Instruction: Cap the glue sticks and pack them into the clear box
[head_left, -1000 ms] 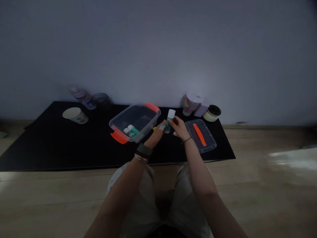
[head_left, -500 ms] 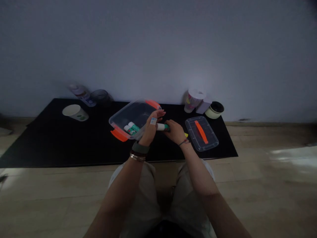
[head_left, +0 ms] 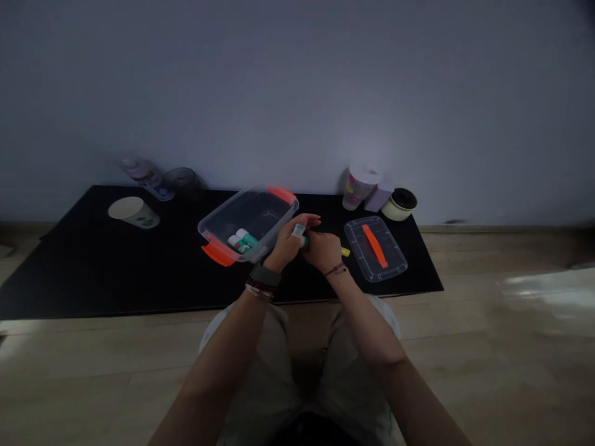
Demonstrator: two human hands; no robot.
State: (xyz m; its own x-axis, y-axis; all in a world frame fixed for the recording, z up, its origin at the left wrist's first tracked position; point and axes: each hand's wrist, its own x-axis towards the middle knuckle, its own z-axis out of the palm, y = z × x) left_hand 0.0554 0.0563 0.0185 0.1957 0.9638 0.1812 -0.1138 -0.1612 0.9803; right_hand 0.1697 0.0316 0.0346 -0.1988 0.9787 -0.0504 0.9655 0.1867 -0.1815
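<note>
Over the table in front of me, a white and green glue stick (head_left: 304, 242) lies between my two hands, mostly covered by them. My right hand (head_left: 324, 249) is closed around its green end. My left hand (head_left: 287, 243) bends round the white end, its upper fingers reaching over toward the right hand. A small white and blue patch (head_left: 299, 230) shows at the left hand; I cannot tell what it is. Just left of the hands stands a clear plastic box (head_left: 264, 250) with orange clips. Two similar glue sticks (head_left: 245, 239) lie inside it.
A clear lid (head_left: 393, 251) with an orange handle lies right, beside a small yellow object (head_left: 345, 252). Behind stand a patterned cup (head_left: 356, 191), a lilac box (head_left: 378, 198) and a cream pot (head_left: 397, 212). Left are a paper cup (head_left: 144, 217), a bottle (head_left: 153, 186) and a dark bowl (head_left: 183, 179).
My hands have drawn together, the right one moving in and covering more of the glue stick. More of the yellow object shows beside it. The view has shifted slightly.
</note>
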